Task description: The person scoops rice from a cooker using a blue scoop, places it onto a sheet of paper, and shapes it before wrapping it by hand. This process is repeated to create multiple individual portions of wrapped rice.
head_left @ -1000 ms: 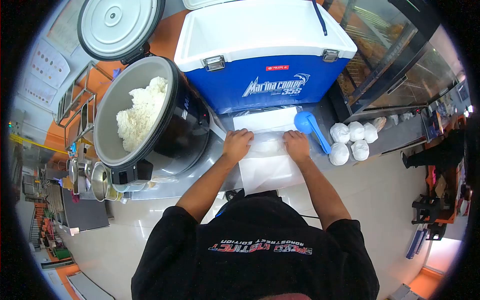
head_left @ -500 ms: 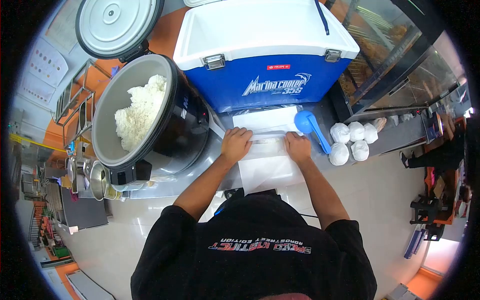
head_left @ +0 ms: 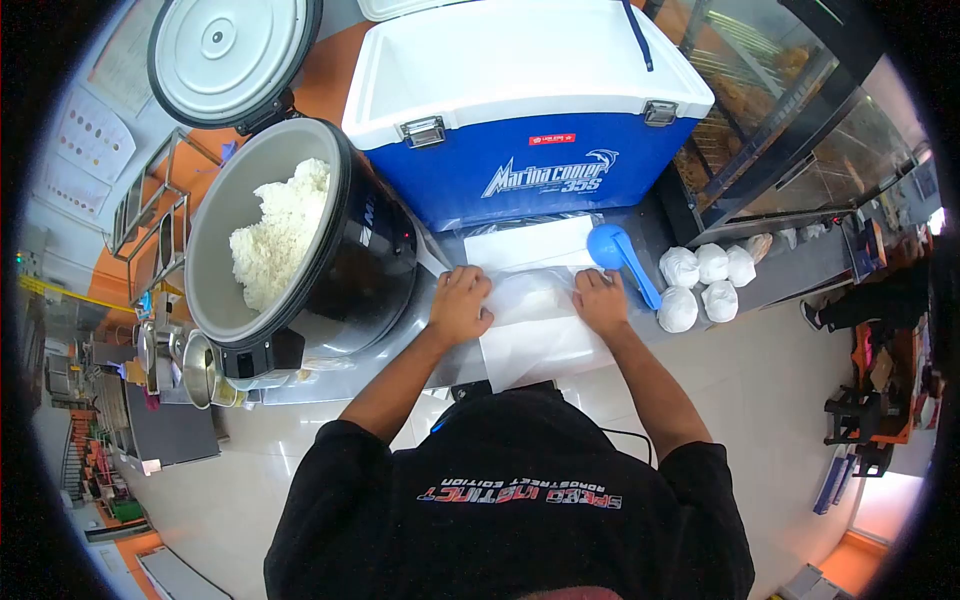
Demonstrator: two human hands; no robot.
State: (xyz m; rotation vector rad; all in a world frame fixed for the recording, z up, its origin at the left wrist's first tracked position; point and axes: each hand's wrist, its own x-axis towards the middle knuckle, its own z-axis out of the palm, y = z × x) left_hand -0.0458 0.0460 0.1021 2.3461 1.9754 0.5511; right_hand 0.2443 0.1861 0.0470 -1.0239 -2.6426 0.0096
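On the metal counter in front of me lies a white sheet of wrapping paper [head_left: 540, 345], its upper part folded over a pale, low mound that shows faintly through it. At the sheet's left edge is my left hand [head_left: 461, 305], fingers bent and thumb spread away from them. My right hand [head_left: 601, 302] pinches the right edge of the paper. Behind the fold lies more white paper [head_left: 525, 243]. A blue scoop [head_left: 626, 262] rests just beyond my right hand, its handle pointing toward me.
To the left stands a large rice cooker [head_left: 375, 270], lid up, holding white rice [head_left: 285, 235]. A blue and white cooler [head_left: 530, 160] stands open behind the paper. Several white wrapped bundles [head_left: 712, 262] sit at the right, near a glass display case [head_left: 790, 130].
The paper's fold has spread toward me over the mound. My left hand has shifted slightly left and down, its thumb coming away from the fingers. My right hand has moved only slightly.
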